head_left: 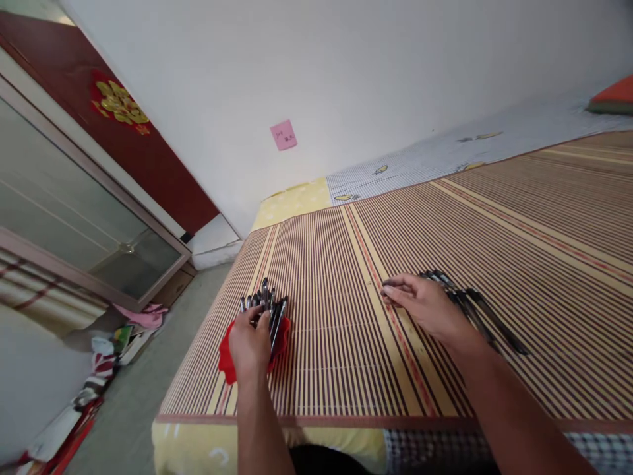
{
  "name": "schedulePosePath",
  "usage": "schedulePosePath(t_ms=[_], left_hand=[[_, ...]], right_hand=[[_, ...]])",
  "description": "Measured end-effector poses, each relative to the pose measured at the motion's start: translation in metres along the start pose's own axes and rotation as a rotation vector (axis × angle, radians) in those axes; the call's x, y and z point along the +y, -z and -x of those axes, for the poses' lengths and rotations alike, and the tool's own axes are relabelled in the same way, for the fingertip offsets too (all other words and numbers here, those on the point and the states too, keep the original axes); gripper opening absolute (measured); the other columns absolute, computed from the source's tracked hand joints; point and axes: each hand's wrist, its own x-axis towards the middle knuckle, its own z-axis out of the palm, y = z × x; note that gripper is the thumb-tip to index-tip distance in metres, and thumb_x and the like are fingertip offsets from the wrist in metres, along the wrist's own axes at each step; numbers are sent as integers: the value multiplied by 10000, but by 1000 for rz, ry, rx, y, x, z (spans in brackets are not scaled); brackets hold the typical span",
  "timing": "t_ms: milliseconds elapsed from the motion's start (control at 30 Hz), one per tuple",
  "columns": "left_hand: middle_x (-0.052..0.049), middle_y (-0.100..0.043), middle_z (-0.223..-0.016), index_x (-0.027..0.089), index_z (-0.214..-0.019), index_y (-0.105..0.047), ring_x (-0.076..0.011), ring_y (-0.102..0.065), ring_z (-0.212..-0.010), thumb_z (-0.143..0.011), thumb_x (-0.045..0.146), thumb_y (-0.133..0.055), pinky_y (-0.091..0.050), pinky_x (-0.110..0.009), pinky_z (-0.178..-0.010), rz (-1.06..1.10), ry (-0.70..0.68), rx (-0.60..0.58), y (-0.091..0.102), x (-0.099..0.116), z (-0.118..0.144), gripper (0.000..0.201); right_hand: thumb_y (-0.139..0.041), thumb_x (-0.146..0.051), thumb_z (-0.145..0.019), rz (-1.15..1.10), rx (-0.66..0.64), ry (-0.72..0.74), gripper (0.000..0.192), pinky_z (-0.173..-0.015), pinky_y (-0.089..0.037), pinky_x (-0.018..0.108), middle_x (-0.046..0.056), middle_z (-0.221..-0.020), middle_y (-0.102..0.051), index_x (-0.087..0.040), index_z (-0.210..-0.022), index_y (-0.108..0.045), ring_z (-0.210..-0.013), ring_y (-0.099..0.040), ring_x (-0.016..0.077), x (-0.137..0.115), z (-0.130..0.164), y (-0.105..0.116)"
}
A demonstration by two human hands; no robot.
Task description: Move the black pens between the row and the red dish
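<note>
My left hand is closed at a red container with a scalloped rim, its thumb and fingers around one of the black pens standing there. Several black pens lean upright in the container, partly hidden by the hand. To the right, my right hand hovers over the striped mat with thumb and fingertips pressed together. Something small and dark shows at those fingertips, too small to name. Just beyond and beside the right wrist lie several more black pens on the mat, partly covered by the hand.
A striped bamboo mat covers the bed, over yellow and checked cloth. A white wall with a pink note rises behind. On the left are a glass-panelled door and floor clutter. An orange-red item lies far right.
</note>
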Motion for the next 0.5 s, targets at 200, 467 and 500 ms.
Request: schedulePosePath(t_ms=[200,467,500], left_hand=[[-170,-731,-968,203,-949,-766,-360,-658,-918,-790,224,-672,-435,-421,-781,-245,37,-23,-9,-28,-5,186],[-156,-714,-938,212,-925,-737,-373,-641,-964,-781,255,-681,-438,-469,-849,-141,26,76,-8,-30,-6,160],[-154,-711,-951,207,-918,-733,-369,-637,-990,-799,276,-671,-439,-472,-872,-67,24,102,-7,-27,-6,151]], right_hand=[[-661,-394,-777,28,-8,18,254,-767,-574,338,77,-827,-708,-180,-914,-654,-776,-707,203,-6,1,-4],[-613,-413,-835,136,-53,5,273,-774,-559,332,115,-904,-728,-176,-958,-669,-849,-714,227,-10,4,2],[-613,-410,-836,129,-50,12,270,-776,-558,332,114,-906,-728,-175,-957,-671,-849,-716,227,-7,3,1]])
